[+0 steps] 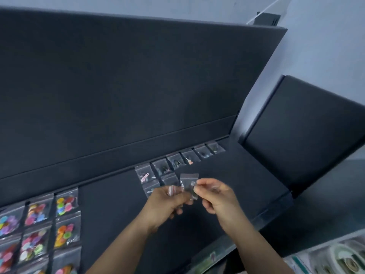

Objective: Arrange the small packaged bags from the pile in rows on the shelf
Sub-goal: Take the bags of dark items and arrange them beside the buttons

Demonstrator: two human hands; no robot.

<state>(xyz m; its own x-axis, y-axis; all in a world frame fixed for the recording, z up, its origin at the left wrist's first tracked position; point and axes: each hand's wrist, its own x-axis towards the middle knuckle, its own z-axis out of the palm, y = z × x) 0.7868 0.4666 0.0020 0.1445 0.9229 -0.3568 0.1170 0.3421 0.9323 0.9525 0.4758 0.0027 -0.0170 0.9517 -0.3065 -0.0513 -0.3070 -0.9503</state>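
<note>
Small clear plastic zip bag (188, 180) with dark contents: held upright in the air between both hands, just above the flat dark grey shelf (237, 175), not touching it. Frame is motion-blurred.

Right hand (216, 195): thumb and forefinger pinch the bag's right edge, the other fingers curled under.

Left hand (167, 202): fingers curled, gripping the bag's lower left side. Something pale and striped shows at its fingertips, too blurred to identify. The hands are close together, joined by the bag.

Behind the hands: a back row of similar small clear bags (177, 163) lies flat, side by side, along the shelf's rear edge, running up to the right. In front of its left end are two more clear bags (151, 189), partly hidden by the left hand.

Far left of shelf: larger clear bags of multicoloured round pieces (65, 214) in columns, well apart from the small ones.

Dark upright back panel (118, 86) rises behind the shelf.
</note>
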